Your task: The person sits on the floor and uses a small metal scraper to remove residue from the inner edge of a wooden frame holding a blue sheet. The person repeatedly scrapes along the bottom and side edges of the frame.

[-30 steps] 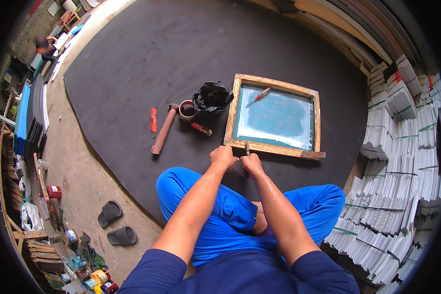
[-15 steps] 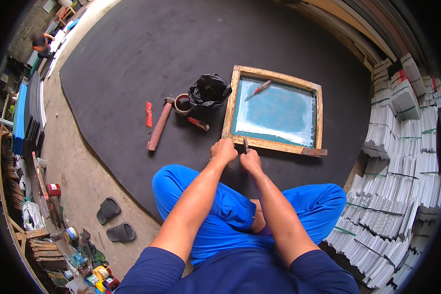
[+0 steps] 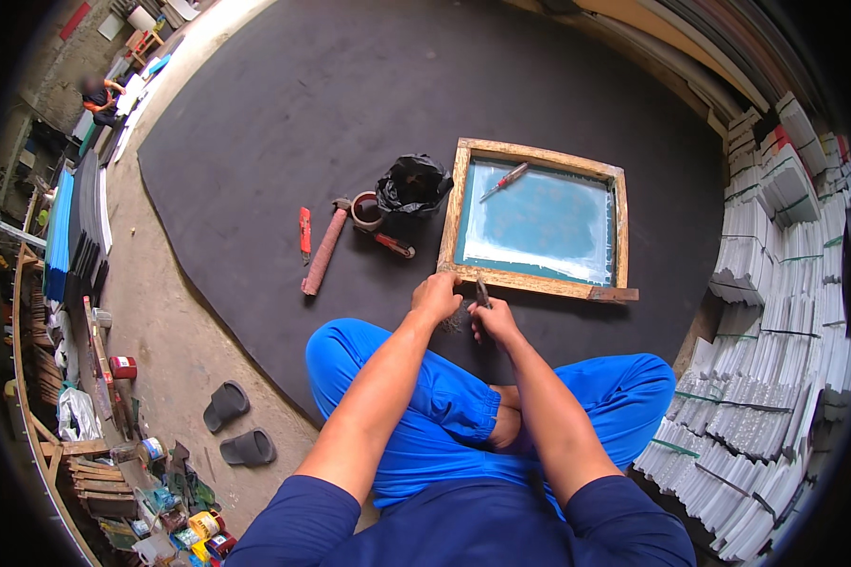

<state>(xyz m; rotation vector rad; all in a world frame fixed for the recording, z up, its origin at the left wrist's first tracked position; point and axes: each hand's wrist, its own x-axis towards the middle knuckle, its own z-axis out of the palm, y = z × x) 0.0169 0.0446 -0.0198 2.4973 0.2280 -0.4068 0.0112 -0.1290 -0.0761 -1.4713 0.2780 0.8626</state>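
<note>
A wooden frame (image 3: 529,281) lies flat in front of me, with a teal and white screen (image 3: 529,229) stretched inside it. My left hand (image 3: 437,297) is at its near left corner, fingers curled; whatever they pinch is hidden. Just right of it, my right hand (image 3: 497,323) holds a dark, plier-like tool (image 3: 483,294) that points toward the frame's near edge. Some of this hand's fingers hang loosely from the tool. Between my hands lies a small tangle of wiry strands (image 3: 451,323). On the screen's far left rests a pointed tool with a red handle (image 3: 511,176).
Left of the frame are a black plastic bag (image 3: 414,185), a cup of dark contents (image 3: 367,210), a red utility knife (image 3: 393,246), a pinkish roller (image 3: 325,252) and another red tool (image 3: 304,234). Bundled white sheets (image 3: 766,369) stand right; slippers (image 3: 248,448) lie left. A person (image 3: 99,97) sits far left.
My right hand has drawn slightly back from the frame's edge, and its fingers have loosened around the tool. My left hand stays at the corner. The whole view has shifted a little.
</note>
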